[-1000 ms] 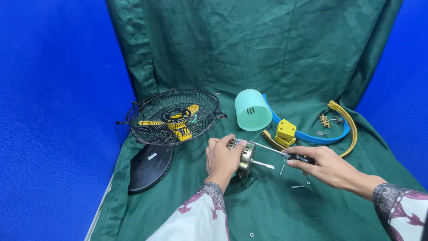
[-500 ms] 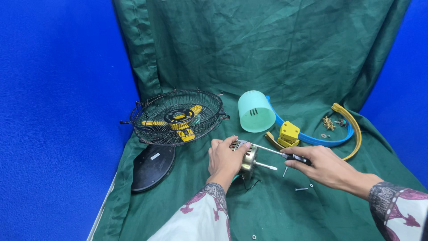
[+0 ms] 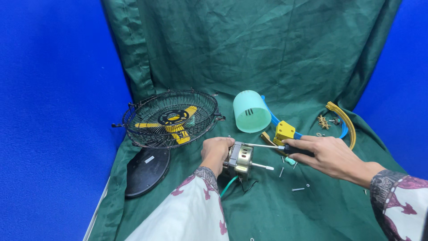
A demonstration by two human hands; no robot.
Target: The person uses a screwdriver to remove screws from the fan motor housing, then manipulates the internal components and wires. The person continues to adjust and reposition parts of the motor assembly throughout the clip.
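My left hand (image 3: 215, 151) grips the back of a small brass-coloured fan motor (image 3: 241, 160) that rests on the green cloth, its shaft pointing right. My right hand (image 3: 327, 155) holds a screwdriver (image 3: 267, 146) by its dark handle; the metal blade reaches left to the top of the motor housing. A green wire (image 3: 228, 186) trails from under the motor toward me.
A black wire fan guard (image 3: 171, 118) with yellow blades lies at the left, above a black oval base (image 3: 146, 171). A mint plastic motor cover (image 3: 251, 111), a yellow switch block (image 3: 284, 132), blue and yellow curved rims (image 3: 343, 121) and loose screws (image 3: 298, 189) lie around.
The view has shifted slightly. Both hands stay on the motor and screwdriver, with the blade still at the motor's top.
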